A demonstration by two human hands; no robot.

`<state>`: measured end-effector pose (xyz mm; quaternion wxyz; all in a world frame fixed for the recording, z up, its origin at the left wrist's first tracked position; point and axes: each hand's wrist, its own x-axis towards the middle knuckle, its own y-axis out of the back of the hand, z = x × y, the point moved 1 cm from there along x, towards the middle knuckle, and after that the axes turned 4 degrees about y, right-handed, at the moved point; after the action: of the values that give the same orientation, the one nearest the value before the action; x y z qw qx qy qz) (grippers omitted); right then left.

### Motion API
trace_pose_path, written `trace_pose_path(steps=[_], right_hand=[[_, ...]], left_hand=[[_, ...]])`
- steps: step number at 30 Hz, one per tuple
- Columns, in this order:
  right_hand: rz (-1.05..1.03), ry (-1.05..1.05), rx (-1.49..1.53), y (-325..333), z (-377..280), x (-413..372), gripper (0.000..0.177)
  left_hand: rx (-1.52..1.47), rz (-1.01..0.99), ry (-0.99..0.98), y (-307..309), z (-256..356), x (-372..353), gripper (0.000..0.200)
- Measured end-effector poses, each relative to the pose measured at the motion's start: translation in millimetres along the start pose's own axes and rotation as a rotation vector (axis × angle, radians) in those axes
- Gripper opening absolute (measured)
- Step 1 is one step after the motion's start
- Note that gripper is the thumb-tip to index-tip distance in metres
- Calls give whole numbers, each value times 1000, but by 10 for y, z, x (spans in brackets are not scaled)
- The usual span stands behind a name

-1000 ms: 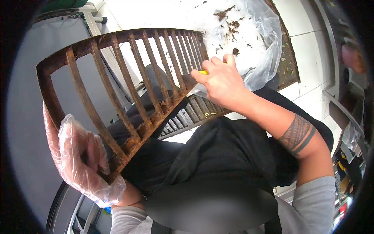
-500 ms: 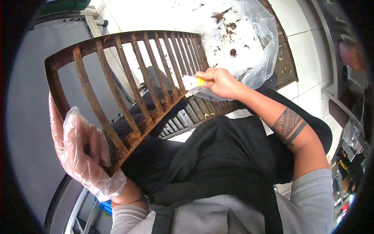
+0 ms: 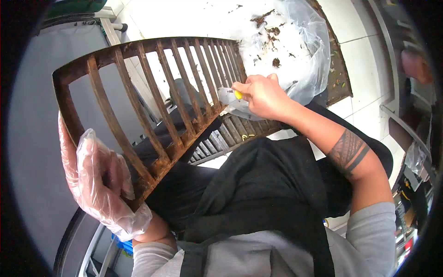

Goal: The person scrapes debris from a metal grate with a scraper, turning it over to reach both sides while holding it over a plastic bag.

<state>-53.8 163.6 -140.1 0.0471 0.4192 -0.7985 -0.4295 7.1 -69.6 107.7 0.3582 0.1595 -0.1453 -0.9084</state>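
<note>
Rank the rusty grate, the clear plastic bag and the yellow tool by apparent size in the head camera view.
1. rusty grate: largest, though closest to the camera.
2. clear plastic bag: partly hidden behind the hand.
3. yellow tool: only a tip shows in the right hand.

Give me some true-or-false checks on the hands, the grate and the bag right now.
1. The left hand wears a clear glove and grips the rusty grate at its lower corner. True.
2. The right hand is gloved too. False: it is bare.
3. The right hand holds a scraper with a yellow handle at the grate's edge. True.
4. The plastic bag is clean inside. False: brown debris lies in it.
5. The grate lies flat on the floor. False: it is held up, tilted.
</note>
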Motion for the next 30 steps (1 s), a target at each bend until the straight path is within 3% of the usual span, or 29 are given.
trace_pose_path(steps=[2,6,8,9,11,15,18,20,23,30], right_hand=[[-116,-119,174,-23,57,41,41],[-125,-92,168,-3,22,14,41],[81,103,-87,51,-104,-64,41],[81,104,-88,67,-118,-41,41],[-135,-104,37,68,-115,-10,41],[-42,-149,249,-189,-45,-165,41],[74,-73,233,-113,-65,-159,40],[184,28,-18,190,-193,-131,43],[167,159,-72,399,-412,-120,42],[52,381,-154,441,-403,-14,37]], left_hand=[[5,11,10,-44,34,-36,60],[58,44,16,-72,47,-40,60],[49,63,11,-45,17,-12,59],[48,64,10,-39,20,-7,59],[60,38,16,-28,25,-6,61],[18,-40,-16,27,-16,10,60],[42,4,8,27,-16,20,59],[-27,-61,-25,73,-83,58,57],[71,95,15,-16,-23,19,57],[127,111,58,-67,15,8,57]])
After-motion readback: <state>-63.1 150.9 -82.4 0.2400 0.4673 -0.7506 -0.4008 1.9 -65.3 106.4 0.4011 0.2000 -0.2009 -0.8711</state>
